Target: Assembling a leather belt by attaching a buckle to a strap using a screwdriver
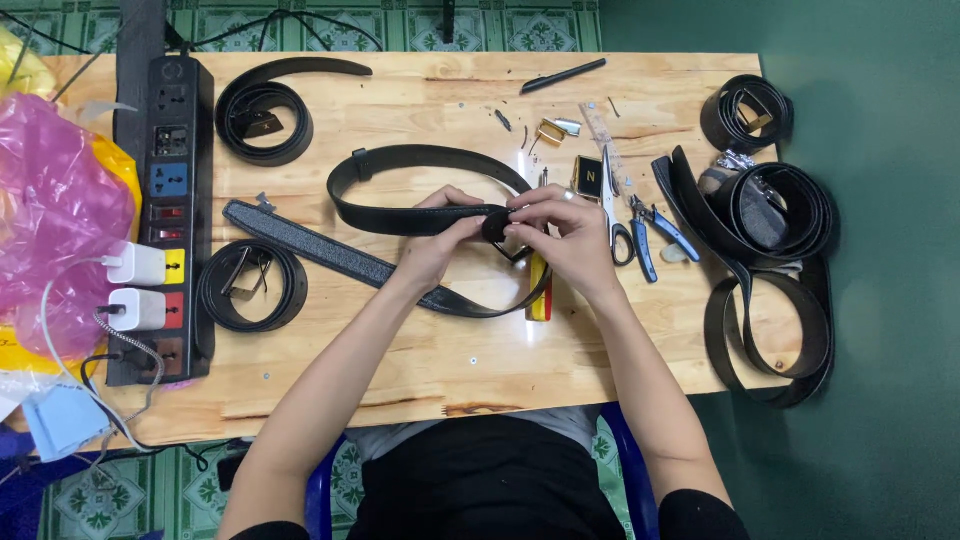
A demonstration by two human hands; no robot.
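Bare table (420,360) near; scissors (612,205), pliers (655,225) crowd right

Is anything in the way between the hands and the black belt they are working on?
No, nothing visible is in the way. The left hand and the right hand both already grip the black belt at its end, over the wooden table. The scissors and pliers lie off to the right.

Bright, even light falls from above onto the bench (420,370), leaving only soft, short shadows beside the arms. A small glare spot shines near the scissors (615,215). Focus is sharp throughout; the edges bend slightly.
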